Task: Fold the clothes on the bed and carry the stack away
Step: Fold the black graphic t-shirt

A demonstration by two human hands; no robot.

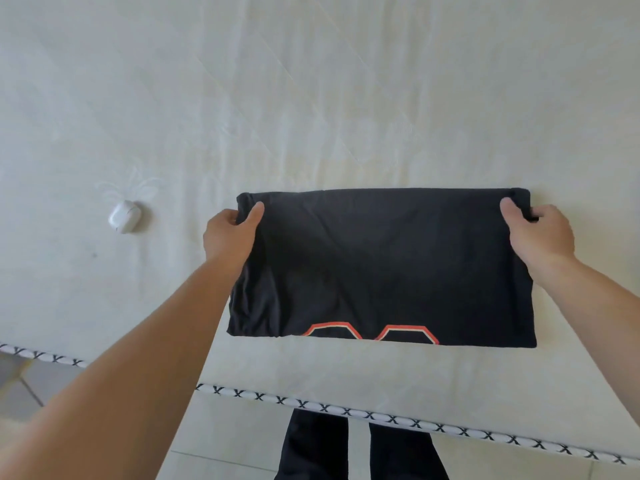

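Hands, left hand (229,233) and right hand (537,233), each grip pinched tight on the black shirt's (381,265) far corners.

A black T-shirt (381,265) lies folded into a wide rectangle on the white bed (311,98), near the mattress's piped front edge, toward five o'clock of the visible bed surface. Its long sides run from nine to three o'clock. Along the near edge, at six o'clock of the garment, the tops of two orange-and-cream outlined shapes show, cut off by the fold. The cloth is mostly smooth, with soft wrinkles gathered at its eight o'clock corner. The far corners, at ten and two o'clock, are bunched and slightly rolled.
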